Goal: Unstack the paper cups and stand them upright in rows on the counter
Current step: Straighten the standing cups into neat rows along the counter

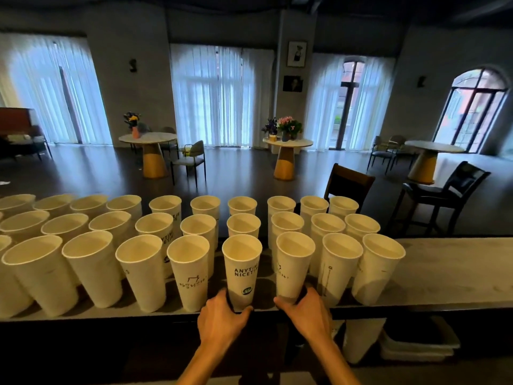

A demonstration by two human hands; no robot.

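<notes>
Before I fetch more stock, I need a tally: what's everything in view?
paper cups: about 27 whole, white, three rows on counter; more cut off left
counter: one, pale grey, foreground
round tables: three, pale tops, yellow bases, across room
chairs: at least five, dark, around tables and counter
flower vases: mixed colours, on two tables
framed pictures: two, dark, on pillar
curtains: white, over windows
trays: white stack, under counter, right
left hand: one, grip round base of lettered front cup
right hand: one, grip round base of neighbouring front cup
</notes>
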